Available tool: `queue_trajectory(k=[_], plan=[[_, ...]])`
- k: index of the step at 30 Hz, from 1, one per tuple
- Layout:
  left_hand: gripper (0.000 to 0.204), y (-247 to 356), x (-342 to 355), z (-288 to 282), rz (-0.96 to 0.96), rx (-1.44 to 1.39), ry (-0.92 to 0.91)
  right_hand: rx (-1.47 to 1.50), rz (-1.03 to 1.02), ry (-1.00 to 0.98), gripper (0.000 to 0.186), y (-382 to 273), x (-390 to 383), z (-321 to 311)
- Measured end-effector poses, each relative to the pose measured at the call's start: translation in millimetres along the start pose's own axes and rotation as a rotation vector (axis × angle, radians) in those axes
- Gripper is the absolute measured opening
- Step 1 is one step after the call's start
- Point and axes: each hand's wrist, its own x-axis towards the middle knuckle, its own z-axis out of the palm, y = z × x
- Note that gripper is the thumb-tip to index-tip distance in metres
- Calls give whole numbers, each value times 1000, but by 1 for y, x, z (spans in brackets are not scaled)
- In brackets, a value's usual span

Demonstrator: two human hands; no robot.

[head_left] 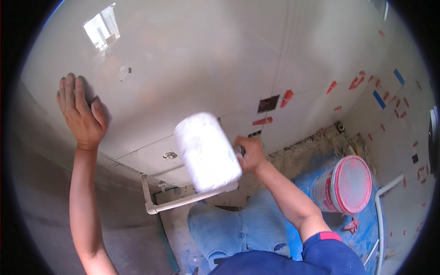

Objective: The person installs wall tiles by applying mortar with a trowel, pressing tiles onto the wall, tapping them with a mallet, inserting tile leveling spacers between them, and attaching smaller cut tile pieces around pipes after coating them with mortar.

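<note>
My left hand [81, 112] lies against the large glossy, pale wall tile [183, 55], its fingers stretched out. In my right hand [252, 155] is the dark handle of a mallet with a big white head [207, 153]. That head is slightly blurred and hangs in front of the lower part of the tiled wall, hiding some of it. Whether it touches the tile I cannot tell. To the right of the mallet, red levelling wedges [287, 98] stick out of the tile joints near a dark square cutout [268, 104].
A lidded white-and-red bucket [353, 185] stands on the blue-stained floor at right. A white pipe [183, 203] crosses low before my legs; a grey one [379, 220] runs along the right wall. More wedges and blue tape [379, 99] dot that wall. A dark panel [119, 215] is at left.
</note>
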Motion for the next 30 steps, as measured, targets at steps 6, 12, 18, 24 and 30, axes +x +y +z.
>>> queue_trajectory(k=[6,12,18,24,30], plan=[[51,25,45,20,-75,3,87,62,166,44,45,6,-10,1],[48,33,55,22,-69,83,130,184,349,94,53,18,-15,11],[48,36,57,24,-49,104,155,152,337,184,55,31,-10,2],[46,57,58,33,-163,-3,124,180,375,97,47,1,-11,-7],[46,70,59,39,-212,40,171,79,-112,370,25,4,-3,-20]])
